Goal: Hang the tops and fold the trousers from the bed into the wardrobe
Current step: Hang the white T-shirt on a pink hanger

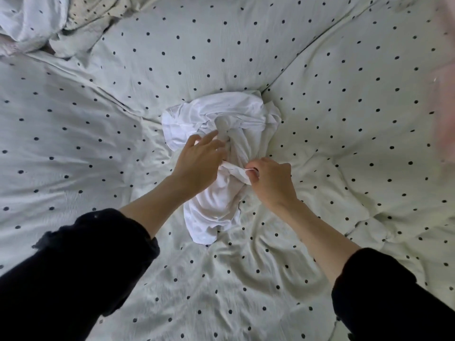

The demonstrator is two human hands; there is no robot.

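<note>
Polka-dotted bedding point(320, 82), pale and crinkled, fills the room's view. Nearest, black sleeves point(81, 267) reach in. The right hand point(272, 179) is pinched shut on an edge of the white garment point(221, 124), which lies bunched mid-bed; the left hand point(199, 161) rests on it, fingers spread apart. I'd find the hem or neckline first, then shake the soft, thin cloth flat. Farther off, rumpled linen point(29, 23) heaps top left

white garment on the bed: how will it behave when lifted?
The white garment is crumpled in soft folds, so it's probably floppy and will drape and unfurl. It looks thin, so likely light. The right hand pinches only an edge while the left hand rests open on it; the rest would probably dangle.
</note>
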